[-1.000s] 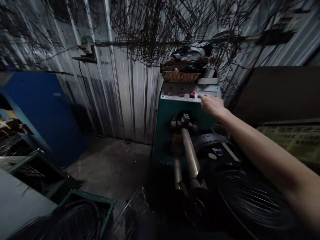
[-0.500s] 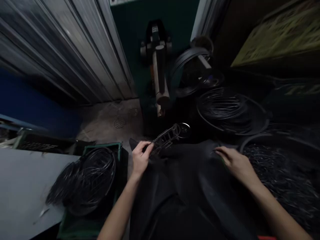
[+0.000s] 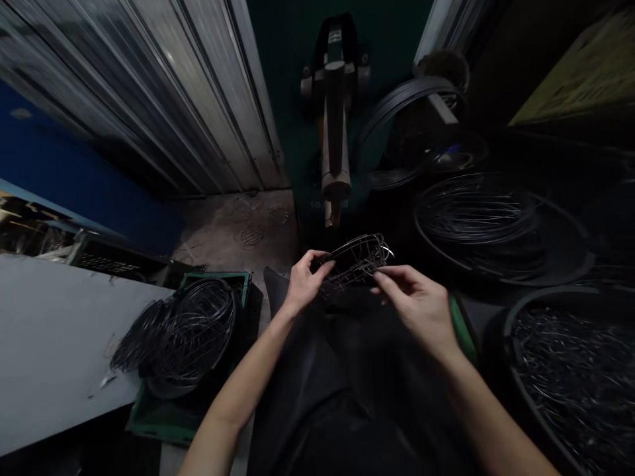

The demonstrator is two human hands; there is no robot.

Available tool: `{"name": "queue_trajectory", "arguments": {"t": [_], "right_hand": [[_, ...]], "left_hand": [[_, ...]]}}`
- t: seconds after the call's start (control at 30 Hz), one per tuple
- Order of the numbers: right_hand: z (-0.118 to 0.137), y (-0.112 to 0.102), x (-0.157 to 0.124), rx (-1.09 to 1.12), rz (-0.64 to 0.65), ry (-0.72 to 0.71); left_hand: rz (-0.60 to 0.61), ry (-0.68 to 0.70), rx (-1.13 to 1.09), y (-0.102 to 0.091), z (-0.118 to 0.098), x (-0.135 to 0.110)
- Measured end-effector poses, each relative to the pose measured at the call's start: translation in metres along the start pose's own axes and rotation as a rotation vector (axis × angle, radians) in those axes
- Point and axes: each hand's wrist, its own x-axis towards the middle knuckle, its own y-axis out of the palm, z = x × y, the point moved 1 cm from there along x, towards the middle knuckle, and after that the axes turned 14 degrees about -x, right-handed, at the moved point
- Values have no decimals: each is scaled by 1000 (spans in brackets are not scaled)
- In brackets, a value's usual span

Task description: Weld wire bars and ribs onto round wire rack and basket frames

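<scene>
Between my two hands is a small wire basket point(image 3: 356, 259), a rounded frame of thin metal rods, tilted above my dark-clad lap. My left hand point(image 3: 306, 277) pinches its left end between thumb and fingers. At the basket's right end my right hand point(image 3: 414, 297) is closed, thumb and fingertips together against the wire; whether it also holds a small loose piece there cannot be seen. Just beyond the basket, the thick metal arm of a machine point(image 3: 336, 132) points toward me from a dark green body.
To my left, a green crate point(image 3: 163, 420) carries a pile of wire rings point(image 3: 193, 330) beside a grey tabletop point(image 3: 54, 357). On the right stand a tub of wire rings point(image 3: 476, 211) and a tub of small metal pieces point(image 3: 570, 370). A wire coil point(image 3: 417, 99) hangs behind.
My right hand has come in from the right, beside the tub, to the right end of the wire basket. The basket has turned, still in my left hand. The view has shifted left.
</scene>
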Motion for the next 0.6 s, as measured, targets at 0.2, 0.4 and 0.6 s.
{"name": "queue_trajectory", "arguments": {"t": [0.2, 0.4, 0.6], "right_hand": [[-2, 41, 20, -223, -69, -175], [-4, 56, 22, -239, -142, -232], [-5, 66, 24, -235, -179, -244]], "left_hand": [[-32, 86, 123, 8, -9, -1], [-49, 173, 186, 10, -13, 2], [-76, 244, 283, 9, -12, 7]]}}
